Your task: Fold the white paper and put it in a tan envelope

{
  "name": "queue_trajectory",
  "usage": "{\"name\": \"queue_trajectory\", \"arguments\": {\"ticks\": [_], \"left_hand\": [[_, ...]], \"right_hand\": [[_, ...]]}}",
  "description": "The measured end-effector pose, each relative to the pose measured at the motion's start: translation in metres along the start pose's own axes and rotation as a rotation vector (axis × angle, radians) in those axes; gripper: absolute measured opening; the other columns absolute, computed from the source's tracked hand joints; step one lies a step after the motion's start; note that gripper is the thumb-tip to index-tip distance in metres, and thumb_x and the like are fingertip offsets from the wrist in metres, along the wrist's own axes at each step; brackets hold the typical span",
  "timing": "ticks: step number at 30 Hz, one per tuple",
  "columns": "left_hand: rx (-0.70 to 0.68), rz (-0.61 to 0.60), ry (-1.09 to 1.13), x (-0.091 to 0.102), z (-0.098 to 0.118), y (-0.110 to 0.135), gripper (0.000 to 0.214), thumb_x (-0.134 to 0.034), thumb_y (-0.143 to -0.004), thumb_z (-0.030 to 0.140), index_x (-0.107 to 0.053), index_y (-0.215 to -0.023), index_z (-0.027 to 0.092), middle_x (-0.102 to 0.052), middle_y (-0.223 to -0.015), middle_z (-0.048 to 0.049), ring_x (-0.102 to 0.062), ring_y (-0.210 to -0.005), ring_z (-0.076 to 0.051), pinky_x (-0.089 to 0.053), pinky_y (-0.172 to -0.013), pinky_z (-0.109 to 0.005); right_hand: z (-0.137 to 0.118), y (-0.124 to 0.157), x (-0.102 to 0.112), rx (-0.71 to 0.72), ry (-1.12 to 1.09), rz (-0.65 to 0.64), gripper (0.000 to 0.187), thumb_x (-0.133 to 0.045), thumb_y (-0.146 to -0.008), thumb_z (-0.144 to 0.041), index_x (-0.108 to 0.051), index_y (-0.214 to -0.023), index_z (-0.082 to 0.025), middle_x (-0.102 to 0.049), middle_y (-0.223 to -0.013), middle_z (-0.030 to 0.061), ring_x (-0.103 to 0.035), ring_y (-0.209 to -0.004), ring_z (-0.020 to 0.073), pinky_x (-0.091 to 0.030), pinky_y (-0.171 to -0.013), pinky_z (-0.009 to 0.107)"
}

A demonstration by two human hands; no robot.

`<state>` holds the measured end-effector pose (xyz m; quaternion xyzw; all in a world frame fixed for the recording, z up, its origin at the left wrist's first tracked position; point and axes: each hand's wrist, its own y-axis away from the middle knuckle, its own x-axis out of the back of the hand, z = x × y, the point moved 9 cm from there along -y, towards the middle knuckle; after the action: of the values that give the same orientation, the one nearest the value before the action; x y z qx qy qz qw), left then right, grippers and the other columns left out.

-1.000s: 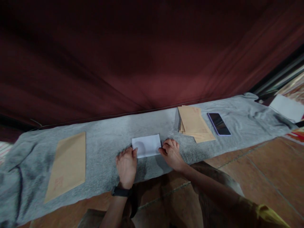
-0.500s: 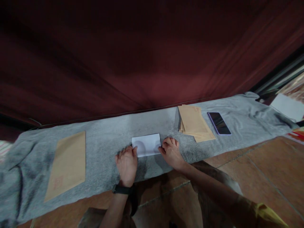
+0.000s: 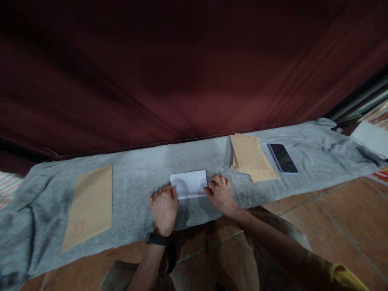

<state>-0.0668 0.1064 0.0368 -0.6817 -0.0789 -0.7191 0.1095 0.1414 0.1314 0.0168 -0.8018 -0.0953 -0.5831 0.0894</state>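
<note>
A white folded paper [image 3: 189,184] lies flat on the grey cloth [image 3: 136,182] in front of me. My left hand [image 3: 165,204], with a dark watch on its wrist, has its thumb on the paper's left edge and its fingers curled at that side. At the right edge, my right hand [image 3: 220,194] pinches the lower corner with thumb and bent fingers. One brown envelope [image 3: 91,206] rests well to the left of my hands. Several more brown envelopes [image 3: 248,153] are stacked to the right, beyond my right hand.
A phone with a purple edge [image 3: 283,158] lies right of the envelope stack. Behind the cloth hangs a dark red curtain [image 3: 194,101]. Brown floor tiles [image 3: 342,214] show along the near edge. A white object [image 3: 370,137] sits at the far right.
The whole view has shifted slightly, with things appearing a little further right. Both hands stay at the same edges of the paper.
</note>
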Motion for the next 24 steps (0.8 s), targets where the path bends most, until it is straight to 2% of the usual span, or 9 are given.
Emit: {"name": "queue_trajectory", "arguments": {"ticks": [19, 22, 24], "left_hand": [[0.042, -0.052, 0.007, -0.0007, -0.0018, -0.0006, 0.036, -0.037, -0.101, 0.035, -0.069, -0.101, 0.017, -0.074, -0.095, -0.0121, -0.068, -0.097, -0.026, -0.044, -0.088, -0.036], [0.037, -0.043, 0.012, -0.0002, -0.0017, -0.0008, 0.036, -0.037, -0.101, 0.036, -0.068, -0.103, 0.017, -0.074, -0.094, -0.0119, -0.068, -0.097, -0.026, -0.044, -0.088, -0.036], [0.03, -0.035, 0.016, 0.0001, -0.0012, -0.0008, 0.037, -0.036, -0.102, 0.035, -0.068, -0.105, 0.017, -0.074, -0.094, -0.0117, -0.068, -0.098, -0.026, -0.044, -0.088, -0.036]], "right_hand": [[-0.0007, 0.0014, 0.0032, 0.005, 0.002, 0.029, 0.018, -0.062, -0.096, -0.034, -0.068, -0.085, -0.021, -0.064, -0.107, 0.0079, -0.053, -0.105, 0.0265, -0.04, -0.094, 0.042], [0.0009, 0.003, 0.0054, -0.005, -0.015, 0.068, 0.015, -0.062, -0.095, -0.034, -0.067, -0.097, -0.02, -0.064, -0.11, 0.0102, -0.055, -0.105, 0.0276, -0.042, -0.094, 0.043], [-0.0011, 0.0043, 0.0068, 0.036, -0.022, 0.11, 0.025, -0.061, -0.095, -0.032, -0.065, -0.116, -0.019, -0.061, -0.128, 0.0131, -0.053, -0.116, 0.0296, -0.041, -0.1, 0.045]]}}
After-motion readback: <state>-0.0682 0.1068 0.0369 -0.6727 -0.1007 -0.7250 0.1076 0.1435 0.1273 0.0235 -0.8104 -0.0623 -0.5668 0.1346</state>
